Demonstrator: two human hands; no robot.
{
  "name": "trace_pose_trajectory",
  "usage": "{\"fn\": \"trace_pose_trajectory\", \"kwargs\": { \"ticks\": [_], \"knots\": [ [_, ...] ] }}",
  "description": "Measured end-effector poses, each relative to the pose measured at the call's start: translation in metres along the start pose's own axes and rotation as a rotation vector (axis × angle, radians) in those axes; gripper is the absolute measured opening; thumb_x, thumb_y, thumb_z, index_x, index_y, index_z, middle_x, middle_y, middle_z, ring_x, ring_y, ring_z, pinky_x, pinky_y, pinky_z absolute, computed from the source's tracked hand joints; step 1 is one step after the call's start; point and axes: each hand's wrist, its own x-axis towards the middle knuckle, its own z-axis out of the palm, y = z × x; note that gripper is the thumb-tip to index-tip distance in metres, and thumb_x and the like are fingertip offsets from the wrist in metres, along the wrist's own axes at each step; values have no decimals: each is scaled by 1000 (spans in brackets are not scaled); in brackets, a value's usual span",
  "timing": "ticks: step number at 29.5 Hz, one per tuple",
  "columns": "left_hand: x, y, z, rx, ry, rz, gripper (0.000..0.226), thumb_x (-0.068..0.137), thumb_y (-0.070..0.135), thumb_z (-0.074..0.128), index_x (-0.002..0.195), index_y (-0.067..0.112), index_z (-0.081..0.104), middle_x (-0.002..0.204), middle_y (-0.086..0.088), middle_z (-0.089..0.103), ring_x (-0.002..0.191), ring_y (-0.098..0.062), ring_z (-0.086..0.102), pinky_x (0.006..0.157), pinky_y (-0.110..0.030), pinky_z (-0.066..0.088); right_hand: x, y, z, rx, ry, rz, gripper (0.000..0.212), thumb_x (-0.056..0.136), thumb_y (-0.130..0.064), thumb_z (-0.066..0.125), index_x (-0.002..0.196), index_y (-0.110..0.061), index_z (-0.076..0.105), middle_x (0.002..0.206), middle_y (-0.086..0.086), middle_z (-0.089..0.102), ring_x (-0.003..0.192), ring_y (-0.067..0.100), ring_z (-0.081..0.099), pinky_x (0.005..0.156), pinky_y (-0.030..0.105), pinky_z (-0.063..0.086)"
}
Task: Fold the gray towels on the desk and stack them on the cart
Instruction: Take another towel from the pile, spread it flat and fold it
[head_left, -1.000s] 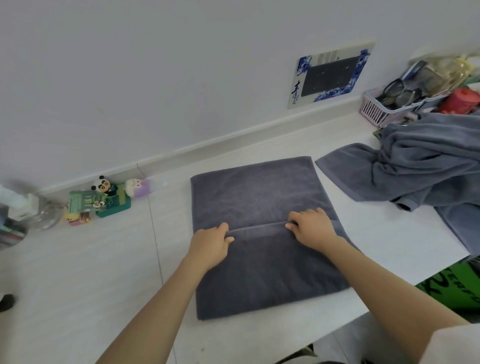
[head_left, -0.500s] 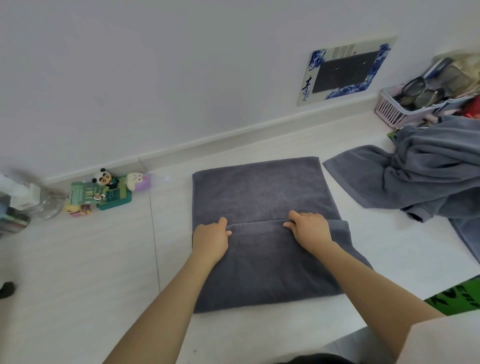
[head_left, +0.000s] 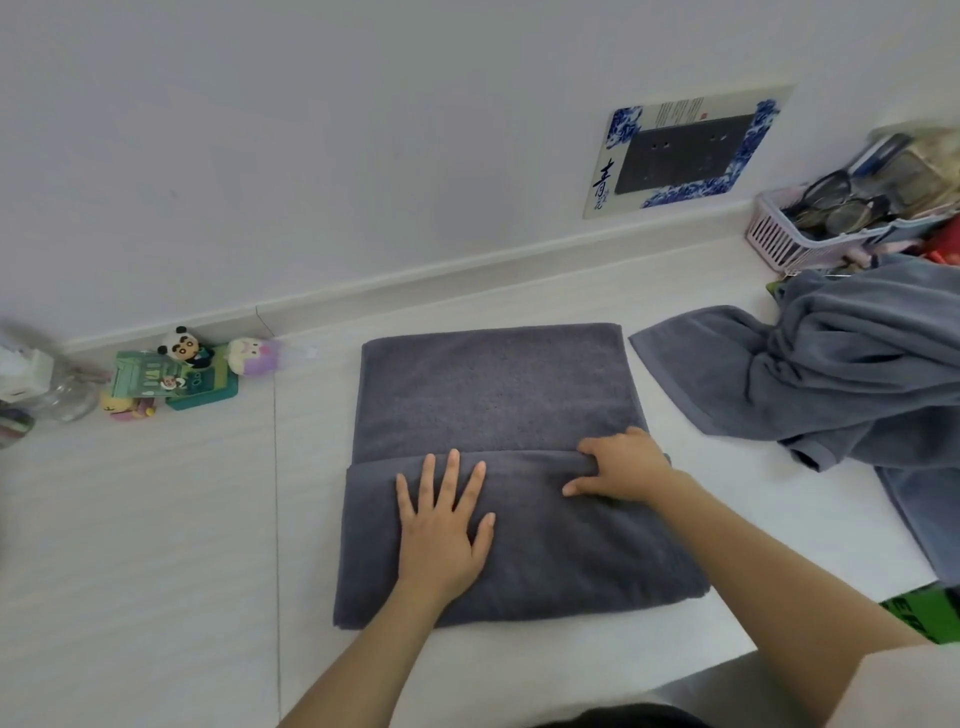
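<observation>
On the far left of the desk (head_left: 156, 545) stands a clear bottle (head_left: 57, 389). Next to it sit small toys (head_left: 176, 376): one panda, one purple doll and one little yellow figure by a green box.

In the middle lies one gray towel (head_left: 493, 395). Its near part is folded up over the rest, and the folded edge runs across the middle. The left hand (head_left: 441, 530) lies flat on the folded part with its fingers straight and spread, pressing it down. The right hand (head_left: 623, 467) rests on the folded edge with its fingers bent over the cloth; it looks like it holds the edge, but I cannot be sure how tightly.

To the right is a messy pile of gray towels (head_left: 841, 374). I cannot count how many are in it, because they are all bunched up. Behind the pile is one pink basket (head_left: 779, 241) full of small things. One blue and white card (head_left: 685, 150) leans on the wall.

I think the job is only partly done. One towel is part way folded and may need more folds. The pile is not folded yet. I cannot see the cart, so I cannot tell if any towels are stacked on it.
</observation>
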Motion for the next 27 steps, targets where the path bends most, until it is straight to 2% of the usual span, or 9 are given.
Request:
{"fn": "trace_pose_trajectory", "kwargs": {
  "ticks": [3, 8, 12, 14, 17, 19, 22, 25, 27],
  "knots": [
    [1, 0, 2, 3, 13, -2, 61, 92, 53, 29, 148, 29, 30, 154, -6, 30, 142, -32, 19, 109, -61, 10, 0, 31, -7, -62, 34, 57, 39, 85, -64, 48, 92, -26, 55, 104, -1, 64, 100, 21, 56, 87, 31, 32],
    [2, 1, 8, 6, 38, 11, 61, 93, 53, 28, 148, 29, 26, 155, -6, 28, 142, -31, 17, 110, -60, 9, 0, 34, 21, -41, 179, 196, 36, 96, -46, 40, 113, -18, 56, 119, 2, 55, 114, 25, 46, 93, 35, 34],
    [2, 1, 6, 2, 53, 0, 59, 95, 51, 26, 148, 27, 26, 155, -7, 28, 143, -29, 15, 110, -58, 8, -15, -2, 40, -14, 513, 207, 28, 88, -15, 49, 112, -8, 60, 121, 13, 59, 114, 34, 51, 103, 42, 24],
    [-5, 9, 3, -43, 94, 19, 57, 96, 48, 26, 147, 23, 29, 155, -8, 26, 144, -28, 12, 111, -55, 6, -30, -34, 54, 55, 603, 88, 39, 86, -21, 42, 117, -9, 63, 127, 13, 60, 119, 33, 54, 107, 44, 22],
    [-27, 18, 7, -63, 113, 96, 58, 96, 49, 27, 148, 24, 27, 156, -7, 22, 145, -27, 12, 112, -52, 8, -53, -70, 84, 80, 462, -63, 50, 98, -41, 26, 134, -19, 51, 142, 4, 47, 132, 26, 44, 110, 42, 17],
    [-40, 10, 14, -34, 94, 97, 61, 94, 52, 29, 150, 28, 21, 157, -4, 22, 145, -26, 13, 112, -53, 10, -59, -63, 99, 83, 399, -14, 55, 99, -51, 15, 143, -27, 39, 149, 0, 37, 138, 22, 34, 113, 40, 13],
    [-49, -17, 18, -18, 89, 62, 62, 94, 53, 28, 151, 30, 17, 158, 0, 18, 146, -23, 12, 113, -52, 10, -61, -42, 106, 113, 401, 127, 57, 98, -53, 11, 147, -29, 28, 152, 0, 30, 142, 19, 19, 115, 40, 8],
    [-53, -36, 11, -32, 29, 93, 58, 98, 52, 20, 151, 29, 16, 158, 1, 17, 146, -20, 12, 114, -48, 9, -65, -32, 103, 140, 376, 206, 56, 98, -51, 10, 147, -28, 24, 153, 1, 29, 142, 19, 17, 116, 37, 2],
    [-53, -43, 7, -45, -6, 121, 58, 99, 53, 14, 151, 28, 18, 158, 1, 16, 145, -17, 11, 115, -44, 6, -65, -29, 101, 163, 358, 224, 56, 99, -50, 10, 146, -27, 28, 151, 3, 34, 141, 21, 24, 115, 36, 1]
  ]
}}
